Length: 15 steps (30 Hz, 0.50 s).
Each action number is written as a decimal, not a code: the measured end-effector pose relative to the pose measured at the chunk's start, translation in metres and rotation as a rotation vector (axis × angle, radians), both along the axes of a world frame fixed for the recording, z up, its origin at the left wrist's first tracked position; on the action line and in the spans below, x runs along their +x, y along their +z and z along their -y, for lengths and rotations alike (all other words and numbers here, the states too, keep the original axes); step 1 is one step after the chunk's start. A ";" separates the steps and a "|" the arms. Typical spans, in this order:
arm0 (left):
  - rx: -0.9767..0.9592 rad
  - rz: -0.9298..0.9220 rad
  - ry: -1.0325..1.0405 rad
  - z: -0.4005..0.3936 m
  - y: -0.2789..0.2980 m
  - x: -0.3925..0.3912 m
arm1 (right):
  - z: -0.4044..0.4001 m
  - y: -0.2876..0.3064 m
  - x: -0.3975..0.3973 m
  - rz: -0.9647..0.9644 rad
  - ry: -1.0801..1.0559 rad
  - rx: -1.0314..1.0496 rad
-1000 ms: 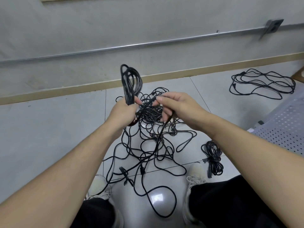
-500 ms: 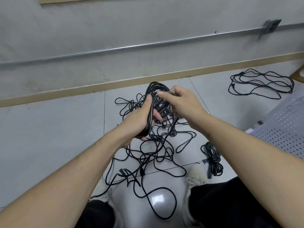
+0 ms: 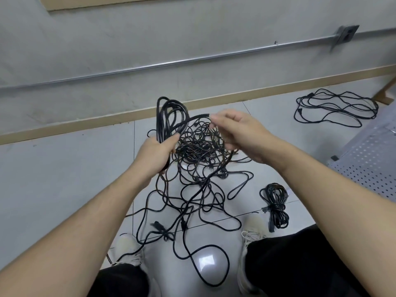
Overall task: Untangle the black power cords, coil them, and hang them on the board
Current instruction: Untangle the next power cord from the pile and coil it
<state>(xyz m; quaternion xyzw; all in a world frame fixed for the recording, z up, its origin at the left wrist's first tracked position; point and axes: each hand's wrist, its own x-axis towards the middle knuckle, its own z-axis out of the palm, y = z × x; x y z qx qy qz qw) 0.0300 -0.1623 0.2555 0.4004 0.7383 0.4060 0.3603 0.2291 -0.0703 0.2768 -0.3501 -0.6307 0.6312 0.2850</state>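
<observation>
Head view. Left hand grips a partly wound coil of black power cord, loops standing upright above the fist. Right hand pinches one strand of the same cord betw. thumb and forefinger, just right of the coil. Tangled cord pile lies on the tiled floor directly below both hands. Finished wrapped bundle sits right of the pile, nr. the right shoe. Loose cord heap lies far right of the pile, by the wall skirting. Perforated metal panel at the right edge.
</observation>
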 end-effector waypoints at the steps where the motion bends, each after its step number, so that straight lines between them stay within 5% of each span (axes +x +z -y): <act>1: -0.016 -0.013 -0.044 0.001 -0.001 0.003 | -0.001 0.001 -0.001 -0.050 -0.092 0.031; 6: 0.005 0.006 -0.250 0.005 -0.005 0.028 | 0.002 0.003 -0.014 -0.154 -0.338 -0.025; 15: -0.016 0.048 -0.373 0.010 -0.008 0.041 | 0.006 -0.010 -0.025 -0.175 -0.397 -0.200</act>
